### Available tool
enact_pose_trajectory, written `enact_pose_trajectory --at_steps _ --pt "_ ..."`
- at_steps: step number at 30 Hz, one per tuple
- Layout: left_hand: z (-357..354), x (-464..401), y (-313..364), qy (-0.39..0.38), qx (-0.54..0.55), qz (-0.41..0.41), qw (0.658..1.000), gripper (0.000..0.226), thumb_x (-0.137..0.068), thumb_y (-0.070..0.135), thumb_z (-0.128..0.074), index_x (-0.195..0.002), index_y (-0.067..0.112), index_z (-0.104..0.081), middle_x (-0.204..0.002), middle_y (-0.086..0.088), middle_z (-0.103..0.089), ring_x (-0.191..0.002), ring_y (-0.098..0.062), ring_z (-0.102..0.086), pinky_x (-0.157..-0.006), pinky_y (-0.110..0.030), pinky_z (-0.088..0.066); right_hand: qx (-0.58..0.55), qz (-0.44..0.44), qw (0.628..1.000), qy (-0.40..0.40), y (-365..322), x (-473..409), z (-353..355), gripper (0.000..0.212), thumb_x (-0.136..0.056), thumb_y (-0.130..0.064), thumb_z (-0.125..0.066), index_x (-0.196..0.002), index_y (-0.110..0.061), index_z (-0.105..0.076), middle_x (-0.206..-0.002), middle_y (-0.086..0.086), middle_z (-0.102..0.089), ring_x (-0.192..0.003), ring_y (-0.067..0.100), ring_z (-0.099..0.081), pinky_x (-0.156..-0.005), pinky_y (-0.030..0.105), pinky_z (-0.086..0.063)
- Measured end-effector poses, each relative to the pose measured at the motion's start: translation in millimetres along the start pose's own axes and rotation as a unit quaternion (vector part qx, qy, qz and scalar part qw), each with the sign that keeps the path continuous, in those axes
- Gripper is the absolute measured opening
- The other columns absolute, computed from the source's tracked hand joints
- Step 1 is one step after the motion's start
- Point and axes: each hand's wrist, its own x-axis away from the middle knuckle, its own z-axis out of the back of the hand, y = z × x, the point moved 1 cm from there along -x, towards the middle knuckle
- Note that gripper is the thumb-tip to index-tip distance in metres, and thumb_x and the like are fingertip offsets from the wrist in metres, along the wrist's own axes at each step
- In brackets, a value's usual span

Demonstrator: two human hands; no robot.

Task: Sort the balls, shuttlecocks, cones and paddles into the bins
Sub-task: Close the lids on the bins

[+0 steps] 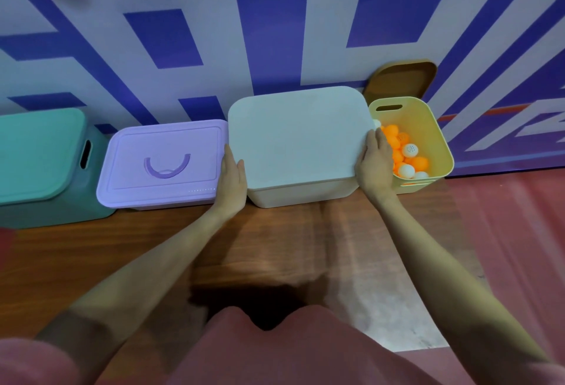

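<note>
White lid (298, 134) between left hand (231, 176), right hand (374, 163); both gripping.

The person wears a loose pink top (290, 351), soft and plain, with no print or lettering that can be seen. Its short sleeves end above the elbows: one pink sleeve (33, 363) shows at the lower left edge, and a sliver of the other at the lower right corner. Both forearms are bare down to the wrists, without watch, band or glove. The left hand (231, 179) and the right hand (373, 162) carry no visible rings. The cloth looks slightly blurred at the edges.
</note>
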Motion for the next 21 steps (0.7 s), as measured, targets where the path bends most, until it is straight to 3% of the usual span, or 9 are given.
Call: enact_pose_trajectory --at_steps 2,7,11,14,18,21 --pt "0.9 1.0 -2.8 -0.018 -0.015 -0.004 1.0 0.055 -0.104 0.025 -0.027 -0.153 0.013 -0.003 -0.16 0.001 -0.011 -0.146 -0.01 -0.012 -0.116 -0.02 -0.011 0.031 0.003 0.999 -0.01 -6.7 -1.7 2.6 0.045 -0.097 -0.009 -0.035 -0.142 -0.003 -0.034 -0.149 0.016 -0.033 -0.129 0.037 -0.038 -0.104 0.043 -0.035" --pt "6.9 2.1 4.4 -0.034 -0.087 -0.014 0.996 0.057 -0.104 0.025 -0.025 -0.152 0.008 0.002 -0.16 -0.004 -0.004 -0.147 -0.015 -0.007 -0.112 -0.017 -0.005 0.084 -0.023 0.994 -0.059 -15.8 -2.1 9.3 0.05 -0.098 -0.01 -0.034 -0.146 -0.003 -0.024 -0.154 0.016 -0.025 -0.133 0.037 -0.033 -0.104 0.043 -0.035" --pt "16.6 -4.2 11.2 -0.05 -0.159 -0.011 0.986 0.058 -0.103 0.023 -0.029 -0.15 0.002 -0.001 -0.159 -0.013 -0.001 -0.147 -0.026 -0.006 -0.119 -0.032 -0.009 0.113 -0.022 0.99 -0.087 -17.7 -1.9 14.8 0.048 -0.098 -0.009 -0.033 -0.144 0.0 -0.024 -0.153 0.018 -0.024 -0.13 0.039 -0.036 -0.099 0.047 -0.038" --pt "26.7 -13.2 16.0 -0.042 -0.189 -0.056 0.979 0.059 -0.1 0.02 -0.04 -0.15 0.005 -0.012 -0.159 -0.015 -0.006 -0.146 -0.028 -0.008 -0.118 -0.037 -0.012 0.13 -0.01 0.986 -0.108 -17.2 -3.0 19.8 0.045 -0.095 -0.01 -0.037 -0.139 0.001 -0.031 -0.15 0.02 -0.029 -0.125 0.041 -0.04 -0.094 0.049 -0.041" --pt "40.3 -41.3 35.5 -0.025 -0.169 -0.119 0.978 0.056 -0.094 0.014 -0.051 -0.145 0.004 -0.029 -0.153 -0.016 -0.026 -0.139 -0.032 -0.026 -0.114 -0.039 -0.024 0.125 0.013 0.986 -0.106 -17.4 -5.5 36.6 0.031 -0.091 -0.011 -0.045 -0.116 0.005 -0.047 -0.126 0.025 -0.048 -0.11 0.044 -0.047 -0.085 0.048 -0.043" --pt "43.4 -60.5 57.2 -0.03 -0.147 -0.149 0.977 0.05 -0.094 0.014 -0.05 -0.141 0.005 -0.035 -0.145 -0.015 -0.038 -0.131 -0.031 -0.037 -0.109 -0.039 -0.032 0.128 0.004 0.987 -0.093 -14.2 -13.8 53.8 0.036 -0.096 -0.016 -0.046 -0.125 0.005 -0.044 -0.127 0.024 -0.048 -0.114 0.041 -0.046 -0.089 0.046 -0.04"
